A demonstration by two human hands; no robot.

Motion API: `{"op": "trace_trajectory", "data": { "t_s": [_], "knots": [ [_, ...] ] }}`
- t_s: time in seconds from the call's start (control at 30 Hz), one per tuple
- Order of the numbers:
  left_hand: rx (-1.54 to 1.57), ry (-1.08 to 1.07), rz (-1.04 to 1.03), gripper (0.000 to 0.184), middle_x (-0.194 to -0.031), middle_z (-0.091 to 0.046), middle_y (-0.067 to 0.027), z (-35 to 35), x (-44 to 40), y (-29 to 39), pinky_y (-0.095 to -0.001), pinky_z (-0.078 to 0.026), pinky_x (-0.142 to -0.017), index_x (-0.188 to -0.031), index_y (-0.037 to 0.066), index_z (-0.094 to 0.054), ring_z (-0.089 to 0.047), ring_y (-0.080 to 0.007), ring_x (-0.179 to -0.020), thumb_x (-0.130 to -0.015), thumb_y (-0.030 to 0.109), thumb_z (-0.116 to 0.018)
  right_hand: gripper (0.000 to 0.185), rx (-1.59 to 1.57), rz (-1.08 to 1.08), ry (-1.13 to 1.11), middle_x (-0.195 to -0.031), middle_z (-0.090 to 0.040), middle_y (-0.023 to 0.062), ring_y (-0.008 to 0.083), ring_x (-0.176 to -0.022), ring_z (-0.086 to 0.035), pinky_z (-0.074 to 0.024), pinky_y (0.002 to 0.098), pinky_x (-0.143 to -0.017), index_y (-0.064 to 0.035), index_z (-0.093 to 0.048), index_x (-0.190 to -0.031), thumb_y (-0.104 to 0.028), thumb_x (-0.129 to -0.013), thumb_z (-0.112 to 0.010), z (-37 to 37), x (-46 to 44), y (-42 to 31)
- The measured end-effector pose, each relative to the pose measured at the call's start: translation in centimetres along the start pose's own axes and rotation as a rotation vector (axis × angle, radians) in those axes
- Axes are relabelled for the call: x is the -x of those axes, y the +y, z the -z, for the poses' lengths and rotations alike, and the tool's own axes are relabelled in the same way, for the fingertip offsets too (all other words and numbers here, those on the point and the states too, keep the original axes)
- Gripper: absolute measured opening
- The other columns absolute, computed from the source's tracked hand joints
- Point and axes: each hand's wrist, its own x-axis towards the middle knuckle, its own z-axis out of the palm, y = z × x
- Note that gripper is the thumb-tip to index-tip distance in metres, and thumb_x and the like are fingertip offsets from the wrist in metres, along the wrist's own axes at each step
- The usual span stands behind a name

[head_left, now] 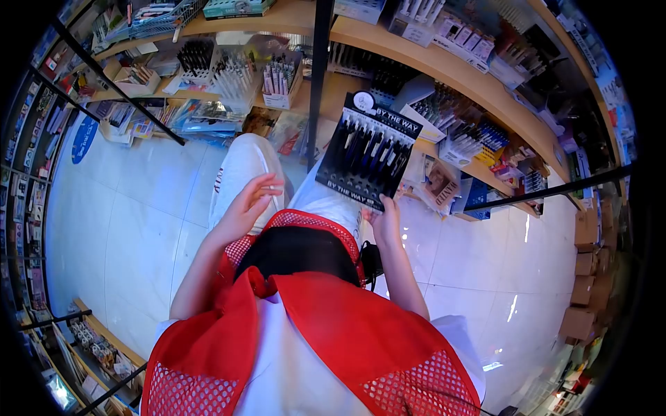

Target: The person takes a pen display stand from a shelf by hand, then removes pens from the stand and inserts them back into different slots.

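My right hand (384, 220) grips the lower right corner of a black pen display box (338, 182) lettered "BY THE WAY". Several dark pens (371, 149) stand in its slots, some with pale clips. The box tilts above my right thigh, in front of the shelves. My left hand (255, 201) is raised over my left thigh, apart from the box. Its fingers are loosely stretched and nothing shows in them.
Curved wooden shelves (479, 90) hold pen boxes ahead and to the right. A box of pink-topped pens (279, 82) stands on the left shelf. A black post (320, 62) rises between the shelves. Cardboard boxes (581, 291) are stacked at the far right on the tiled floor (472, 270).
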Motion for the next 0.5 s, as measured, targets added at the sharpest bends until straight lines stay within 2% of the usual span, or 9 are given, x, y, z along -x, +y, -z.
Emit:
{"op": "trace_trajectory", "data": {
  "t_s": [0.1, 0.13, 0.23, 0.37, 0.4, 0.5],
  "knots": [
    [-0.084, 0.186, -0.036, 0.043, -0.135, -0.042, -0.0145, -1.6, -2.7, -1.8, -0.0325, -0.036, -0.098, -0.138, 0.004, -0.029, -0.049, -0.0214, -0.115, -0.096, 0.009, -0.038, 0.028, 0.073, -0.005, -0.047, -0.076, -0.059, 0.0131, 0.0208, -0.05, -0.057, -0.0446, 0.0278, -0.044, -0.001, -0.043, -0.099, -0.024, -0.087, -0.053, 0.4, 2.7, -1.8],
    [-0.098, 0.158, 0.005, 0.049, -0.142, -0.032, -0.0137, -2.0, -3.2, -1.3, -0.0319, -0.036, -0.098, -0.142, 0.004, -0.02, -0.048, -0.0203, -0.117, -0.098, 0.017, -0.038, 0.028, 0.062, 0.005, -0.071, -0.072, -0.059, 0.0115, 0.0188, -0.048, -0.056, -0.0433, 0.0267, -0.042, -0.0012, -0.043, -0.1, -0.024, -0.086, -0.052, 0.3, 3.2, -2.3],
    [0.263, 0.085, 0.055, 0.058, -0.147, -0.023, -0.0137, -3.6, -4.3, -0.5, -0.034, -0.037, -0.098, -0.144, 0.008, -0.013, -0.045, -0.0223, -0.12, -0.097, 0.024, -0.044, 0.028, 0.048, 0.006, -0.157, -0.073, -0.058, 0.0117, 0.0182, -0.047, -0.055, -0.0424, 0.0263, -0.04, -0.0009, -0.043, -0.101, -0.023, -0.086, -0.051, -1.2, 4.8, -5.0],
    [0.568, -0.064, -0.067, 0.073, -0.151, -0.012, -0.0105, -4.3, -5.7, -0.6, -0.0381, -0.03, -0.104, -0.146, 0.012, -0.007, -0.029, -0.0233, -0.133, -0.093, 0.031, -0.052, 0.031, 0.019, 0.003, -0.227, -0.073, -0.058, 0.0114, 0.0179, -0.047, -0.055, -0.0416, 0.0258, -0.038, -0.0003, -0.042, -0.107, -0.021, -0.086, -0.051, -3.2, 5.4, -7.0],
    [0.681, 0.021, 0.05, 0.078, -0.149, -0.017, -0.0102, -4.6, -5.4, 1.5, -0.0375, -0.028, -0.106, -0.147, 0.012, -0.009, -0.024, -0.0229, -0.135, -0.088, 0.023, -0.059, 0.033, 0.045, 0.004, -0.265, -0.074, -0.058, 0.0113, 0.0186, -0.047, -0.056, -0.0433, 0.0261, -0.039, 0.0003, -0.041, -0.109, -0.021, -0.085, -0.051, -3.6, 5.3, -7.6],
    [0.587, 0.026, 0.051, 0.081, -0.146, -0.023, -0.0106, -4.4, -6.7, 3.4, -0.0356, -0.029, -0.105, -0.146, 0.011, -0.012, -0.027, -0.0227, -0.133, -0.083, 0.012, -0.062, 0.033, 0.135, 0.004, -0.282, -0.076, -0.057, 0.0122, 0.0197, -0.047, -0.056, -0.0436, 0.0265, -0.038, 0.0001, -0.041, -0.11, -0.021, -0.086, -0.05, -4.9, 5.6, -8.7]
  ]
}}
